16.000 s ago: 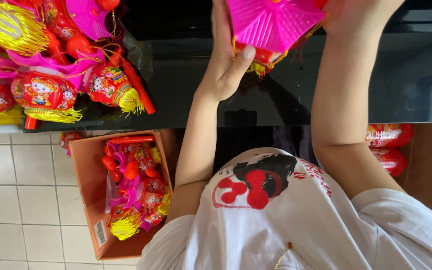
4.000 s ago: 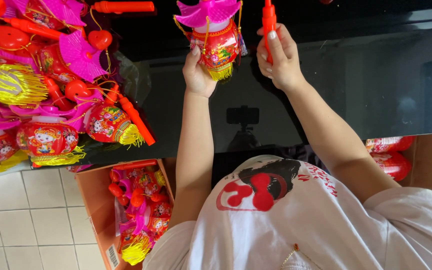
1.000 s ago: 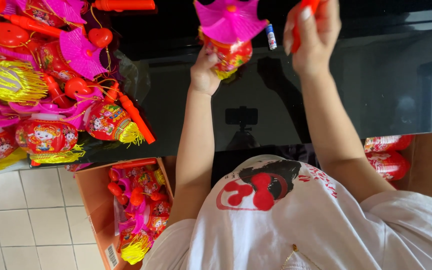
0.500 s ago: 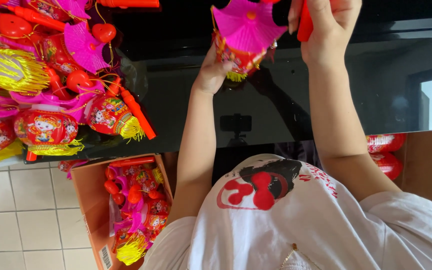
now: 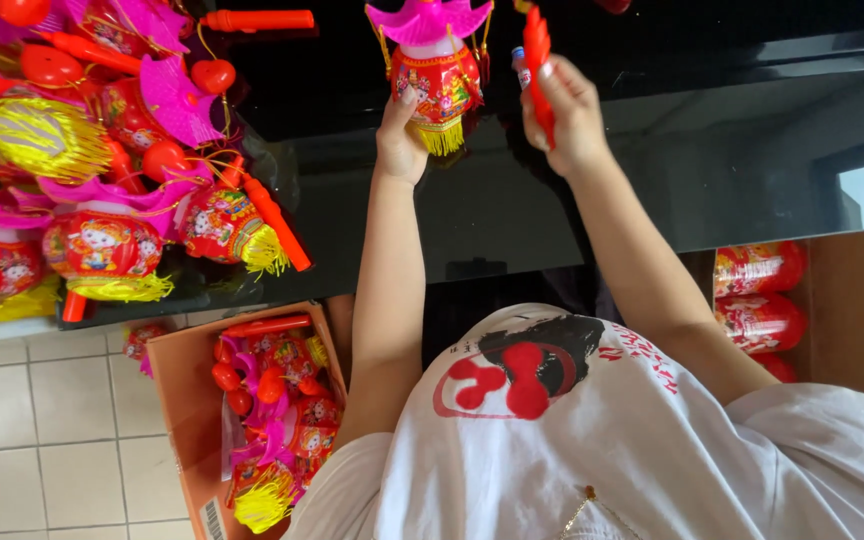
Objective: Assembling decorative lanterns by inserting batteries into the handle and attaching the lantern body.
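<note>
Red lantern [image 5: 435, 85]: glossy printed plastic body, shiny pink plastic roof, yellow thread fringe. Red handle stick [image 5: 538, 60]: smooth glossy plastic. Black tabletop [image 5: 652, 170]: polished, reflective. Cardboard box [image 5: 187, 400]: matt brown. Floor tiles [image 5: 42, 440]: smooth, pale. White T-shirt [image 5: 602, 450]: matt cotton-like cloth.

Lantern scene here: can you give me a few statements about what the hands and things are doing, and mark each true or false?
1. The left hand holds the lantern from below. True.
2. The right hand is empty. False: it grips a red stick.
3. The lantern has a blue top. False: its top is pink, with a yellow fringe below.
4. A cardboard box of more lanterns stands on the tiled floor. True.
5. The dark tabletop holds a lantern pile at the left of the view. True.
</note>
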